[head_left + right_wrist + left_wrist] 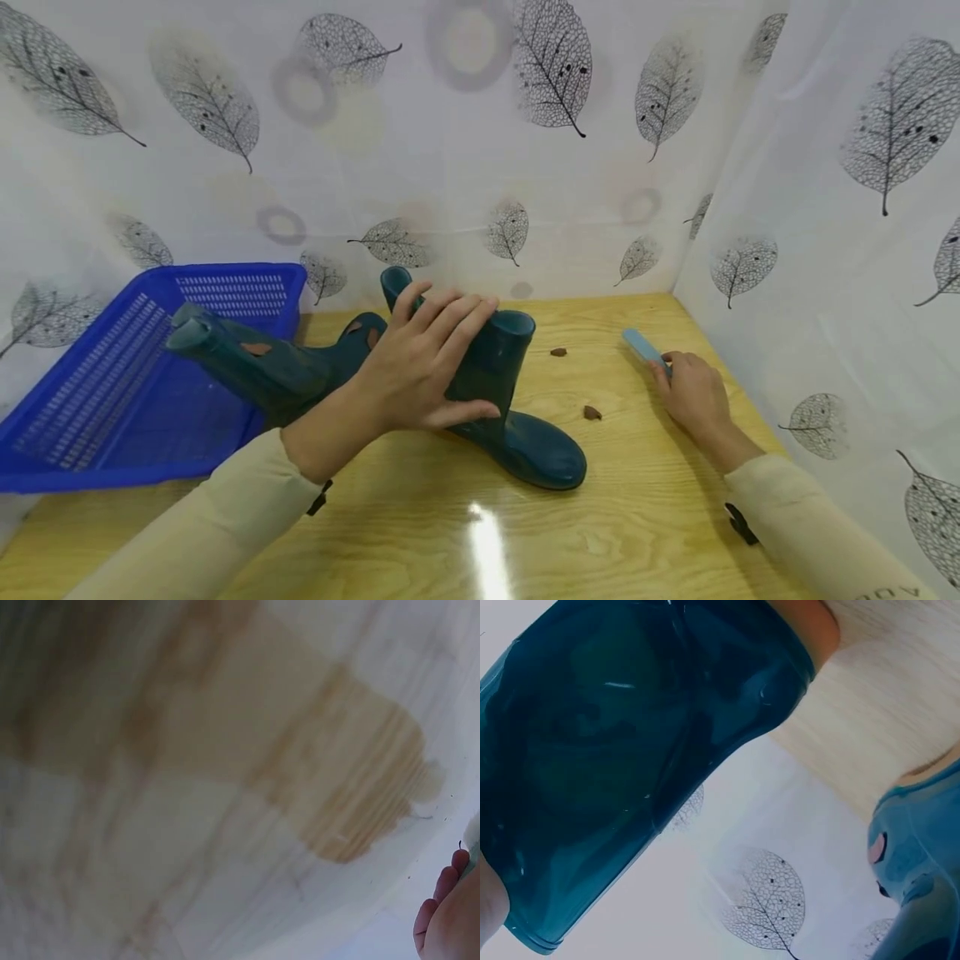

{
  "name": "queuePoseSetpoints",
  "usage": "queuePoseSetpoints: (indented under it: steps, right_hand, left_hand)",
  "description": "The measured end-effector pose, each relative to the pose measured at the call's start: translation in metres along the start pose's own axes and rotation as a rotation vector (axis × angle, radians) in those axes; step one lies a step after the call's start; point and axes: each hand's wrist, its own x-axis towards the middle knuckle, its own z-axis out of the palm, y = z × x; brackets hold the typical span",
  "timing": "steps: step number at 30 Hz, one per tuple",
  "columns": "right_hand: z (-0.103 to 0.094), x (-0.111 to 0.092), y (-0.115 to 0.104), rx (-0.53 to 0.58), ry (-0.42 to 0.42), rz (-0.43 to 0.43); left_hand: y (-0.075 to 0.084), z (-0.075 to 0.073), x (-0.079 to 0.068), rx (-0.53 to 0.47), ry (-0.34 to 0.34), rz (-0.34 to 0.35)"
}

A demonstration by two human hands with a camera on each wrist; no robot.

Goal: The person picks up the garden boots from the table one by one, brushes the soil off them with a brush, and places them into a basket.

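Teal rightmost boot [501, 371], gripped by the left hand [431, 358], risked tipping if loosened; the right hand [697, 393] clasped a light-blue tool [642, 347].

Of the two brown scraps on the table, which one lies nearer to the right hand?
The front scrap, lower in the head view. The back scrap lies higher and farther left, so farther from the right hand.

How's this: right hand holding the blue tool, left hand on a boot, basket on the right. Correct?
Wrong side for the basket: the head view shows it on the left. The right hand holds the tool; the left hand is on a boot.
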Motion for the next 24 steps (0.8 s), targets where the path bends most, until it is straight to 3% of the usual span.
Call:
queuePoseSetpoints:
  steps: [3, 6, 9, 12, 15, 21, 24]
  right_hand:
    - [0.000, -0.001, 0.000, -0.007, -0.003, -0.002]
    - [-0.001, -0.001, -0.001, -0.015, -0.009, -0.006]
    - [-0.002, -0.001, -0.002, -0.023, -0.003, -0.014]
    - [-0.002, 0.000, -0.002, -0.027, 0.011, -0.022]
    - [-0.003, 0.001, -0.003, -0.032, 0.006, -0.024]
    - [-0.005, -0.001, -0.004, -0.030, -0.031, -0.005]
    - [-0.005, -0.002, -0.004, -0.026, -0.031, -0.007]
  left_hand:
    - [-0.001, -0.003, -0.001, 0.017, 0.003, -0.012]
    - [-0.001, -0.008, -0.003, 0.028, 0.057, -0.009]
    - [-0.001, -0.016, -0.006, 0.009, 0.112, 0.020]
    - [-0.001, -0.024, -0.010, -0.042, 0.103, 0.065]
    - [-0.002, -0.034, -0.014, -0.103, -0.023, 0.075]
    - [-0.002, -0.049, -0.013, -0.171, -0.413, -0.012]
    - [-0.002, -0.051, -0.010, -0.182, -0.525, -0.034]
